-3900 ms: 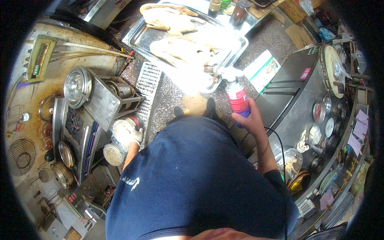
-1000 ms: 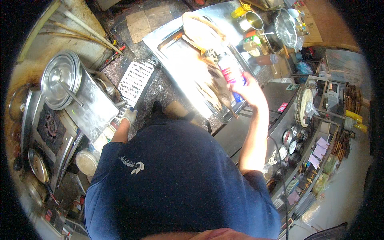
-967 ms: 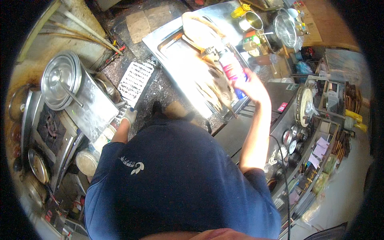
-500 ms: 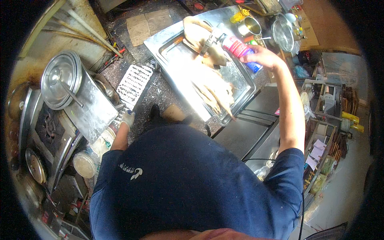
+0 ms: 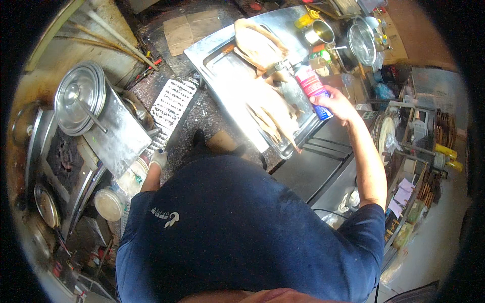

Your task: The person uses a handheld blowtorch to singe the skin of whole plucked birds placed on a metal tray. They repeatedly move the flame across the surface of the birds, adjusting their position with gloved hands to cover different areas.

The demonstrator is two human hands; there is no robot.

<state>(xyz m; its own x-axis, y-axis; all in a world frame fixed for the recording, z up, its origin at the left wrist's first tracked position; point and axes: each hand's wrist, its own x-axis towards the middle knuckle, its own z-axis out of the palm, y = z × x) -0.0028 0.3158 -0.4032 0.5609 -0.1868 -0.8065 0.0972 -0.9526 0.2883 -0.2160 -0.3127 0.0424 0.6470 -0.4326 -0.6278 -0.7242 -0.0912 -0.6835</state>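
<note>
My right hand [image 5: 334, 105] grips the lower part of a red, white and blue gas canister [image 5: 308, 83]. The metal torch head [image 5: 278, 68] on it points left, over a large metal tray [image 5: 303, 132]. Two pale plucked birds lie in this tray: a rounded far bird [image 5: 256, 44], close to the torch head, and a near bird [image 5: 273, 115] stretched toward me. No flame can be made out in the glare. Low at my left side, my gloved left hand [image 5: 158, 159] is closed, with a small dark tip showing at it; what it holds is unclear.
Left of me, stacked steel bowls with a ladle [image 5: 81, 101] sit on a metal sheet [image 5: 118, 146] beside a burner [image 5: 63, 156]. A perforated white strip [image 5: 173, 102] lies on the dark counter. Beyond the tray stand a metal pot [image 5: 319, 33] and a glassy bowl [image 5: 361, 45].
My right hand has brought the canister nearer to me and slightly right, tilting it more upright. The torch head has moved off the far bird's near end. My left hand has dropped slightly.
</note>
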